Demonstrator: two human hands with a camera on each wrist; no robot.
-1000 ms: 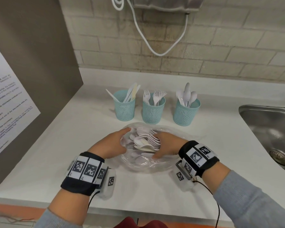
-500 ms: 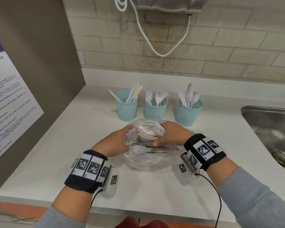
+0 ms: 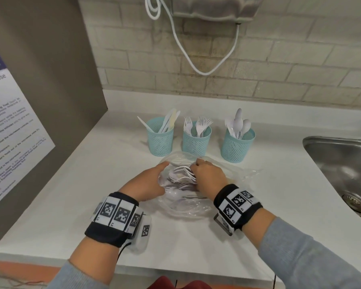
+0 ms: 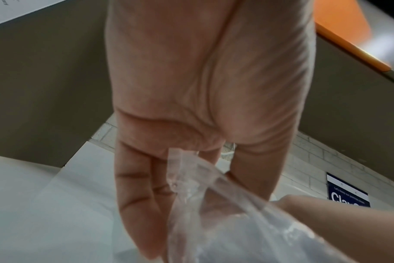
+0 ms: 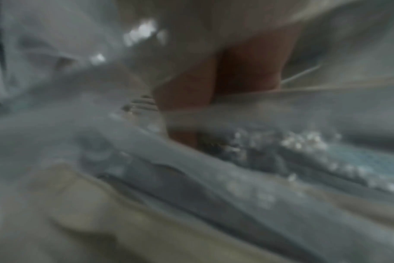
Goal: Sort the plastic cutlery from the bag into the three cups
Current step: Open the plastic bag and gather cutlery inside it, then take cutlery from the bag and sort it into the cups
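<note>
Three teal mesh cups stand in a row at the back of the counter: a knife cup [image 3: 160,140], a fork cup [image 3: 196,141] and a spoon cup [image 3: 237,147]. In front of them lies a clear plastic bag [image 3: 186,207] of white cutlery. My left hand [image 3: 154,178] holds the bag's left rim [image 4: 178,169] between thumb and fingers [image 4: 135,195]. My right hand [image 3: 198,170] reaches into the bag, fingers curled round a bunch of white forks [image 3: 182,174]. The right wrist view is blurred by plastic; fork tines [image 5: 142,105] show beside my fingers [image 5: 191,92].
A steel sink [image 3: 342,163] is sunk into the counter at the right. A grey panel [image 3: 50,80] with a printed notice [image 3: 8,132] walls off the left. A white cable [image 3: 196,65] hangs on the brick wall. The counter's front edge [image 3: 175,274] is near me.
My right hand closed on a bunch of forks inside the bag and moved a little toward the cups. My left hand stayed at the bag's rim.
</note>
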